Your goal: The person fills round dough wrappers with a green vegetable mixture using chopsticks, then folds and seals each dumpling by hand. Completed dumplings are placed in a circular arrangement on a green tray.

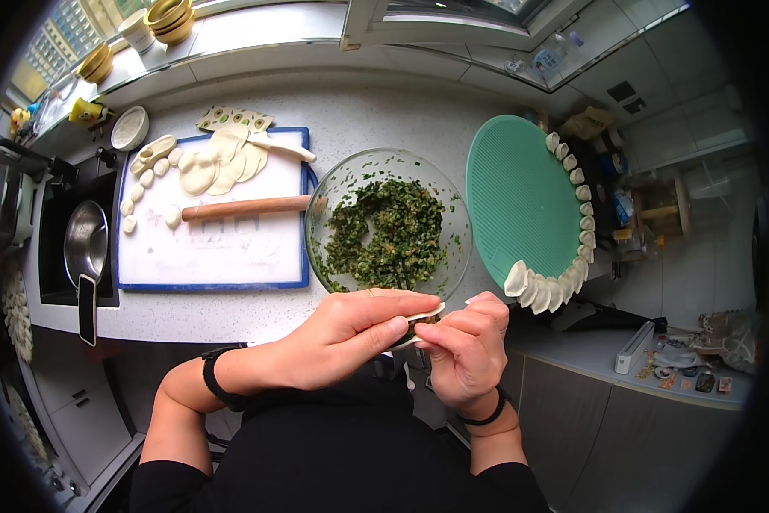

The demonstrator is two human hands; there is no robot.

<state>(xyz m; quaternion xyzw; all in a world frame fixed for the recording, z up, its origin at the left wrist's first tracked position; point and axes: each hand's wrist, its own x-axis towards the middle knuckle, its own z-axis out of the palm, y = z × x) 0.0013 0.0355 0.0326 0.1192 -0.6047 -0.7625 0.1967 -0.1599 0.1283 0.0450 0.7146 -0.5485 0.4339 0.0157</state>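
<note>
Between my left hand and my right hand is a dumpling wrapper with dark filling showing in its gap; both hands grip its edges. They are just over the near rim of a glass bowl of chopped green filling. Left of the bowl, a wooden rolling pin lies on a blue-edged white board, its right end at the bowl. Rolled wrappers overlap at the board's back, and several dough pieces line its left side. Folded dumplings line the right and near edge of a green tray.
At the left, a black sink holds a metal bowl. A small white bowl stands behind the board. A white-handled tool lies by the wrappers. Small items and a plastic bag rest on the lower right counter.
</note>
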